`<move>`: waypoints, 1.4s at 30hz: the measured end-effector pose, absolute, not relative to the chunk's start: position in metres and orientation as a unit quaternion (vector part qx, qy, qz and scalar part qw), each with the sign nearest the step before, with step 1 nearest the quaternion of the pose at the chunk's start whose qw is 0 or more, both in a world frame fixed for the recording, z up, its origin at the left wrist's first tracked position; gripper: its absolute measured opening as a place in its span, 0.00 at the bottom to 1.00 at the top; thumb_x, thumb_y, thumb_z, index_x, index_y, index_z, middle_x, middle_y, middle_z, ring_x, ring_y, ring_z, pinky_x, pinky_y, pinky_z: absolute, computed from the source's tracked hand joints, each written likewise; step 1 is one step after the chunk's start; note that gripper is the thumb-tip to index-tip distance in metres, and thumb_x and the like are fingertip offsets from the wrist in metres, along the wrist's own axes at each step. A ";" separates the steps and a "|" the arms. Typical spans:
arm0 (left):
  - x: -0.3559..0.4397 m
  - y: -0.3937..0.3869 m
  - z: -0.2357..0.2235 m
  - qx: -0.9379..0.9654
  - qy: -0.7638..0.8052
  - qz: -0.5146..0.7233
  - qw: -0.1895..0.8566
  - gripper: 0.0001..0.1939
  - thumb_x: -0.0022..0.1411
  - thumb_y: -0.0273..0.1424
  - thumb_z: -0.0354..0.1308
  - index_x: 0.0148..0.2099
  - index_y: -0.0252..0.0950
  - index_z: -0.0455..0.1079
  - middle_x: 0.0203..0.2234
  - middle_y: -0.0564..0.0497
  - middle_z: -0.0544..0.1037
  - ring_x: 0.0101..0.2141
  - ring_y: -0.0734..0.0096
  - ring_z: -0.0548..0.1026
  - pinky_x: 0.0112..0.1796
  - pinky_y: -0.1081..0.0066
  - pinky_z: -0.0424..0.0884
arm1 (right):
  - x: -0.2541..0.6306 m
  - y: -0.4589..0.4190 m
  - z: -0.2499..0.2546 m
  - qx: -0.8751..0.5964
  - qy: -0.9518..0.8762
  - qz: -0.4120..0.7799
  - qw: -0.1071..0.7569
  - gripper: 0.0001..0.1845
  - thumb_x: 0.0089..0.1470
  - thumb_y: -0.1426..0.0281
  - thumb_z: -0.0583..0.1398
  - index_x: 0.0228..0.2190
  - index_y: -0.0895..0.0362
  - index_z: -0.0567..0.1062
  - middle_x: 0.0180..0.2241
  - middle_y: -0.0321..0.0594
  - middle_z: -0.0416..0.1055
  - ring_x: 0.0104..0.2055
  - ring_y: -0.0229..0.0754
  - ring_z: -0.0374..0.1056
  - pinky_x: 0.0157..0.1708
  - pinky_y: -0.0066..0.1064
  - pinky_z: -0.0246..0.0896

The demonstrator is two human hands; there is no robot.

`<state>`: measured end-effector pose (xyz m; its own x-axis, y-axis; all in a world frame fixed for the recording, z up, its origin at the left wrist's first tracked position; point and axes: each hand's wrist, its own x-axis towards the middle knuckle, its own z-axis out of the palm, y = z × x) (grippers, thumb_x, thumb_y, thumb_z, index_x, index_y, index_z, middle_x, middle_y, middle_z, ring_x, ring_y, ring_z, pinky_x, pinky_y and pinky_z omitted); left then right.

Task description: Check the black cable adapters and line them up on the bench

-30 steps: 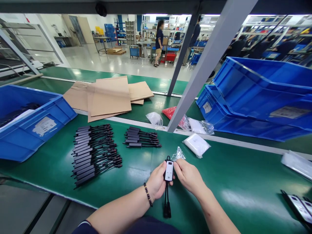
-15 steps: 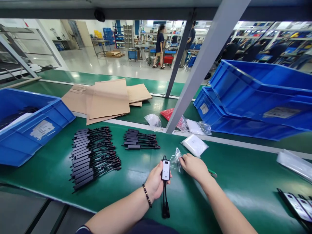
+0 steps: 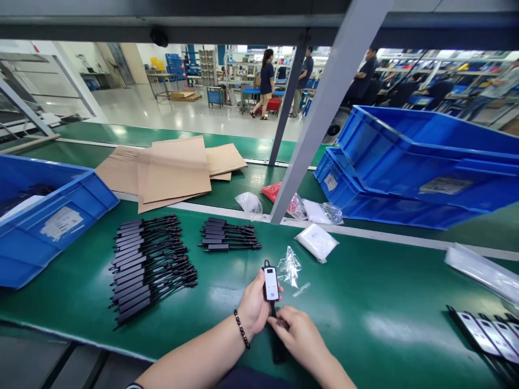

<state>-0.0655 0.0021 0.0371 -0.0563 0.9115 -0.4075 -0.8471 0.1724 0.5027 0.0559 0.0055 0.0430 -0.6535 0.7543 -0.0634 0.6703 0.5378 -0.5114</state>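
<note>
My left hand (image 3: 254, 303) is closed round a small black electronic device (image 3: 271, 284) with a white front, a dark little window and a loop at its top. Black cables (image 3: 278, 351) hang from its lower end. Just below the device, my right hand (image 3: 298, 330) pinches those cables between thumb and fingers; part of them is hidden behind it. Crumpled clear plastic pieces (image 3: 290, 267) lie on the green surface beyond my hands. To the left rest two groups of similar black cabled units, a long row (image 3: 140, 270) and a shorter one (image 3: 219, 237).
Blue bins stand at the left (image 3: 60, 216) and, stacked, at the right (image 3: 425, 162). Flat cardboard (image 3: 174, 167) lies at the back. A slanted grey post (image 3: 314, 124) rises ahead, near a white packet (image 3: 317, 241). Several white-faced devices (image 3: 482, 332) lie far right.
My right hand has left the clear plastic and come down to the cables under the device. The plastic now lies loose on the surface. My left hand keeps its hold.
</note>
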 end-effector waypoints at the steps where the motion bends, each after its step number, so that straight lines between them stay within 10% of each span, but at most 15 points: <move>1: -0.065 0.001 0.037 0.058 0.341 0.633 0.693 0.22 0.52 0.47 0.49 0.36 0.31 0.65 0.26 0.48 0.70 0.30 0.69 0.68 0.32 0.70 0.62 | 0.057 0.001 0.041 -0.417 -0.870 0.249 0.086 0.16 0.53 0.64 0.50 0.17 0.56 0.61 0.20 0.34 0.63 0.22 0.35 0.60 0.22 0.25 0.51; 15: -0.057 -0.014 0.035 0.394 0.468 0.455 0.647 0.14 0.55 0.37 0.49 0.41 0.35 0.64 0.30 0.49 0.67 0.30 0.74 0.66 0.29 0.75 0.60 | 0.281 0.049 0.049 -0.689 -0.722 0.054 -0.029 0.14 0.51 0.64 0.47 0.22 0.56 0.67 0.24 0.44 0.70 0.26 0.45 0.66 0.24 0.32 0.52; 22: -0.088 -0.042 0.079 0.664 0.506 0.352 0.422 0.12 0.56 0.34 0.46 0.41 0.41 0.66 0.39 0.48 0.68 0.41 0.66 0.64 0.43 0.68 0.59 | 0.360 0.051 0.044 -0.802 -0.593 -0.011 -0.061 0.17 0.51 0.62 0.46 0.29 0.60 0.69 0.29 0.52 0.70 0.30 0.51 0.68 0.27 0.37 0.55; 31: -0.209 -0.025 0.044 0.591 0.783 0.196 0.004 0.12 0.55 0.32 0.45 0.42 0.36 0.63 0.36 0.46 0.66 0.40 0.63 0.63 0.41 0.64 0.60 | 0.300 0.046 0.040 -0.741 -0.670 0.036 0.038 0.19 0.47 0.56 0.48 0.30 0.57 0.68 0.29 0.46 0.72 0.29 0.48 0.69 0.27 0.34 0.60; 42: -0.231 -0.011 0.026 0.540 0.836 0.097 -0.019 0.09 0.53 0.30 0.50 0.38 0.35 0.63 0.34 0.46 0.64 0.39 0.64 0.61 0.40 0.67 0.57 | 0.171 0.038 0.042 -0.529 -0.831 0.132 0.112 0.18 0.47 0.55 0.50 0.32 0.54 0.69 0.31 0.39 0.73 0.30 0.40 0.70 0.26 0.27 0.65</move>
